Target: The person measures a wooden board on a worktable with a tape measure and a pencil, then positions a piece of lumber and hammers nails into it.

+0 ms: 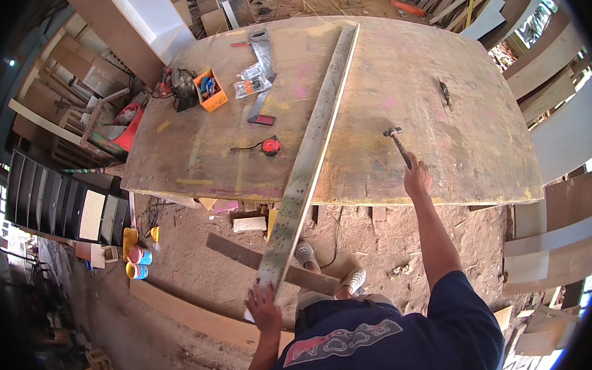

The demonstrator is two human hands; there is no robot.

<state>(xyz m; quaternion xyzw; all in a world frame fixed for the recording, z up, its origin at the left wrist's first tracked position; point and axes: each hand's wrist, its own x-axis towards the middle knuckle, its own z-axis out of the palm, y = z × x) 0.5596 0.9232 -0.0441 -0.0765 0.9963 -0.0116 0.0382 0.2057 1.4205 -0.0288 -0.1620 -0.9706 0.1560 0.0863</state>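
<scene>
My right hand (pixel 417 178) is closed around the handle of a hammer (pixel 401 149), whose head rests on or just above the right part of a large wooden worktable (pixel 468 156). A long, narrow wooden plank (pixel 311 154) with a grey speckled face and a pale edge lies slantwise across the table. Its near end juts past the front edge toward me. There my left hand (pixel 263 308) grips the plank, its fingers over the end. A red tape measure (pixel 271 145) sits left of the plank.
At the table's back left are an orange box (pixel 211 91) of small items, plastic packets (pixel 252 84) and a saw (pixel 261 49). A dark tool (pixel 444 93) lies at the right. Below the table, a brown board (pixel 236 250) crosses beneath the plank near my feet. Paint buckets (pixel 139 256) stand left.
</scene>
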